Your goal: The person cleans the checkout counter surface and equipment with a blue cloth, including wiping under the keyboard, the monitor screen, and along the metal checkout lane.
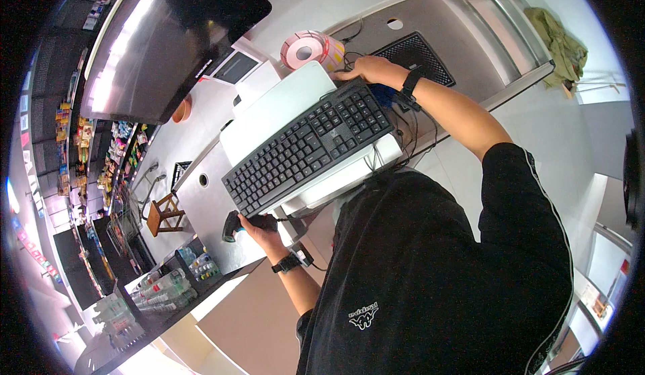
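A black computer keyboard (307, 148) lies at a slant on a white device with a pale flat panel (277, 113), in front of my torso. My left hand (262, 231) is closed around a black handheld barcode scanner (232, 226), by the keyboard's lower left corner; a cable runs from it. At the opposite end, my right hand (370, 70) reaches past the keyboard's upper right corner, beside dark cables (413, 128). What its fingertips touch is hidden. Close to them stands a pink patterned roll (305, 52). Both wrists carry black bands.
A large dark monitor (176, 42) stands upper left, with a small white-framed screen (237, 68) beside it. A black perforated mat (418, 57) lies on the grey counter (468, 37). Bottles (166, 292) stand lower left, near a wooden stool (164, 214) and stocked shelves (83, 138).
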Demonstrator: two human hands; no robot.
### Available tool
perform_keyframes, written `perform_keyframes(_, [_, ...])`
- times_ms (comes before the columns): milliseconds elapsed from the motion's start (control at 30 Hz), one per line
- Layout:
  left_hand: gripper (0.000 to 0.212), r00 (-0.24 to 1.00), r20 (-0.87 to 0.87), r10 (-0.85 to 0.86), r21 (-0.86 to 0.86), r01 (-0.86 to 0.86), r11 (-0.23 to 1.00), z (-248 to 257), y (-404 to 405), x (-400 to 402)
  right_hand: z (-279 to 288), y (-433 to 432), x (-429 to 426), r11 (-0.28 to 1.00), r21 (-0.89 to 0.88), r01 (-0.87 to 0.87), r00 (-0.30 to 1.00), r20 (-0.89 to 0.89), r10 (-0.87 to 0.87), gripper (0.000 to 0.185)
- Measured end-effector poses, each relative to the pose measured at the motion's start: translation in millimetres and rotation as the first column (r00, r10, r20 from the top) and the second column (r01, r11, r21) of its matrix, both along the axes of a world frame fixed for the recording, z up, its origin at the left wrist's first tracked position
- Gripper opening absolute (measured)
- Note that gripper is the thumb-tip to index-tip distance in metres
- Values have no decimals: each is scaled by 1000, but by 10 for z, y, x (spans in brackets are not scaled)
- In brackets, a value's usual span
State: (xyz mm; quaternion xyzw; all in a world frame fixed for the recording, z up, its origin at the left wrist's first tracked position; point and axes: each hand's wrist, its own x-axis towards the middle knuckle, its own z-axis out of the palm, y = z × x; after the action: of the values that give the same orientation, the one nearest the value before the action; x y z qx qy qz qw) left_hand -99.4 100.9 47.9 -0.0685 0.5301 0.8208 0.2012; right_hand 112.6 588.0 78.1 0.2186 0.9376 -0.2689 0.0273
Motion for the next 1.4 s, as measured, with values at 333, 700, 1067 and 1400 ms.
perform_keyframes(333, [38,999,46,-5,10,5,1000,115,151,11,-511,383,102,951,-243,-192,981,-79,178,51])
perform_keyframes(700, [31,997,20,-73,-85,75,994,56,-121,-218,154,-30,568,811,-305,500,825,-116,-552,63])
perform_keyframes(1067, [39,963,-30,-269,-170,260,950,249,96,-517,458,-1164,942,763,-358,538,734,-246,-633,33])
perform_keyframes(1400, [44,935,57,-351,60,348,936,67,216,-662,945,-1566,365,869,-252,425,647,-587,-487,56])
